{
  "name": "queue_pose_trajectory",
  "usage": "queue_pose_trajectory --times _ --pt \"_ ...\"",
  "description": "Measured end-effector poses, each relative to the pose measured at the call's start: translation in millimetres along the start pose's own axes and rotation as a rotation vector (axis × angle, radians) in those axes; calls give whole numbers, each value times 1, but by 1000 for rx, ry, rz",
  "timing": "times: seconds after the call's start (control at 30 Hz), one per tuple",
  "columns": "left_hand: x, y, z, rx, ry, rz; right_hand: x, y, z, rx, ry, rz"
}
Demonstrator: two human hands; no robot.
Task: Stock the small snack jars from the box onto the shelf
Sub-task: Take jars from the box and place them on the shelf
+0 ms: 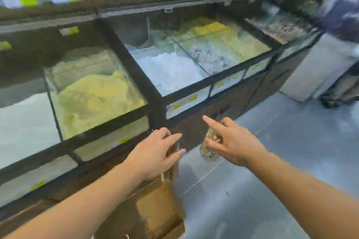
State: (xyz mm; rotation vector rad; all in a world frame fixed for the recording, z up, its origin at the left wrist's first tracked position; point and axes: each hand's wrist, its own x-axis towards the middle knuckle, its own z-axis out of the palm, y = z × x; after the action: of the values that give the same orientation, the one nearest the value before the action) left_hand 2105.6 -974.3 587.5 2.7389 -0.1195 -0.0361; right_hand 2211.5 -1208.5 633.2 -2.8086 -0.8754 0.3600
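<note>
My left hand [155, 153] is closed around a small clear snack jar [172, 167] with dark contents, held over the open cardboard box [155, 211] on the floor below. My right hand [233, 141] grips a second small clear jar [209, 149] filled with pale nuts, the index finger sticking out towards the bin counter. Both jars hang in the air in front of the dark counter, partly hidden by my fingers. A shelf [136, 2] with packaged goods runs along the top of the blurred view.
Glass-covered bulk bins [194, 58] with yellow and white contents fill the dark counter ahead. Yellow price labels [186, 101] line its front. Grey tiled floor [272, 170] lies to the right. A grey cart or bin [320, 68] stands at far right.
</note>
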Motion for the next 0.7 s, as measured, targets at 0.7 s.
queue_pose_trajectory --times 0.7 --pt "-12 449 -190 -11 42 817 -450 103 -285 -11 403 741"
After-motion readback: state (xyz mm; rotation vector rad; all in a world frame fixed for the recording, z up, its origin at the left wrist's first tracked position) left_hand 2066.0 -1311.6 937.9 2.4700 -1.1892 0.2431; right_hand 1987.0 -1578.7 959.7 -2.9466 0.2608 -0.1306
